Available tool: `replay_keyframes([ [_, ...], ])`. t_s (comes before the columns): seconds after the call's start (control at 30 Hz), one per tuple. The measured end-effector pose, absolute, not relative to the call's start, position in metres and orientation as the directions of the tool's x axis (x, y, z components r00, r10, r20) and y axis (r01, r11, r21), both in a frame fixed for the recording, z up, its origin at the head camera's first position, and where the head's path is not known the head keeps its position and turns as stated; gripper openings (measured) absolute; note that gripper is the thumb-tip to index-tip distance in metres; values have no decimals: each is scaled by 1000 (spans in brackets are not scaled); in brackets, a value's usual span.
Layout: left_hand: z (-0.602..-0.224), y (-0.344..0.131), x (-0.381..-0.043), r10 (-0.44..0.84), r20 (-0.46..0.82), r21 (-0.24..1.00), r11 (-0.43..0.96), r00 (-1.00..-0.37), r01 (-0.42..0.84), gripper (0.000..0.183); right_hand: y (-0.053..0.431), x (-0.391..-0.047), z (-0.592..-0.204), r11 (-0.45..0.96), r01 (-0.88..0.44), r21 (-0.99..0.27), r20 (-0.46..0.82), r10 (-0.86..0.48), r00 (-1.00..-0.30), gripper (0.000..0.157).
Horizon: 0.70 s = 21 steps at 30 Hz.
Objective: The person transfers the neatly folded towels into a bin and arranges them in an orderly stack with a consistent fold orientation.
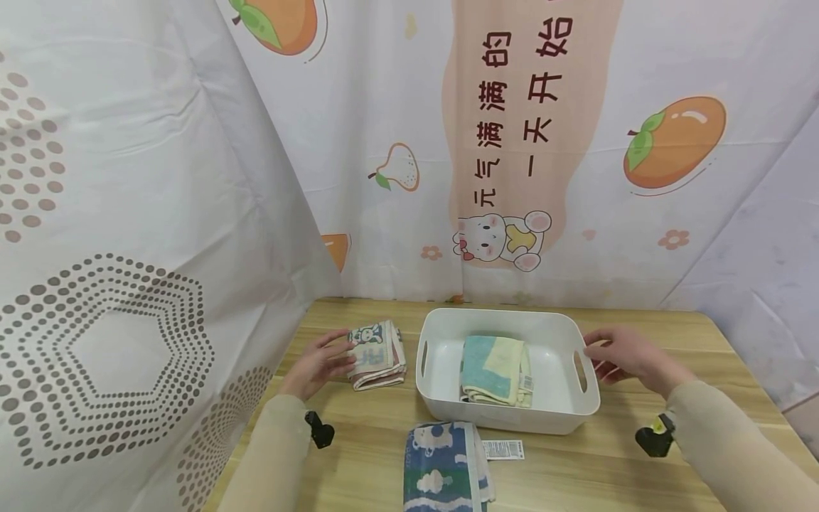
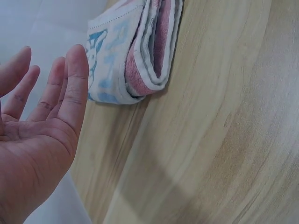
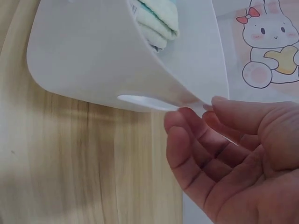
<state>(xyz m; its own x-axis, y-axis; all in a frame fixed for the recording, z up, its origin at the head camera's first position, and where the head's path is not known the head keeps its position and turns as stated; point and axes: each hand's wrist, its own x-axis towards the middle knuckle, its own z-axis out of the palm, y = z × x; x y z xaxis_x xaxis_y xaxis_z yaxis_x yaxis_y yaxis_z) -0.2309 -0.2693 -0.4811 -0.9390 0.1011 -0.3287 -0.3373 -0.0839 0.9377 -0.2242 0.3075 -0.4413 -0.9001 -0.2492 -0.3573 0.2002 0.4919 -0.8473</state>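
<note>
My left hand (image 1: 323, 363) is held beside a folded towel (image 1: 377, 355) with a rabbit pattern and pink layers. Its fingers are loosely spread, and in the left wrist view a gap shows between this palm and the towel (image 2: 117, 60). At the right end of a white plastic basket (image 1: 502, 418), my right hand (image 1: 630, 355) pinches the rim by the handle hole, thumb on top and fingers curled outside. Inside the basket lies a folded teal and cream towel (image 1: 493, 366). The right wrist view shows part of that towel (image 3: 156, 18) past the basket wall (image 3: 93, 51).
A blue and green patterned towel (image 1: 441, 466) with a white paper tag (image 1: 505, 449) lies in front of the basket. Everything stands on a wooden table (image 1: 358, 455). Printed curtains (image 1: 384, 85) hang behind it and along its left side.
</note>
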Motion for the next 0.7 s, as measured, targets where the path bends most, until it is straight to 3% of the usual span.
replay_keyframes([
  [0.7,-505,-276,-234,-31,-386,922,-54,-922,-384,59,311,-226,-449,445,216,-869,-368,-289,-884,49],
])
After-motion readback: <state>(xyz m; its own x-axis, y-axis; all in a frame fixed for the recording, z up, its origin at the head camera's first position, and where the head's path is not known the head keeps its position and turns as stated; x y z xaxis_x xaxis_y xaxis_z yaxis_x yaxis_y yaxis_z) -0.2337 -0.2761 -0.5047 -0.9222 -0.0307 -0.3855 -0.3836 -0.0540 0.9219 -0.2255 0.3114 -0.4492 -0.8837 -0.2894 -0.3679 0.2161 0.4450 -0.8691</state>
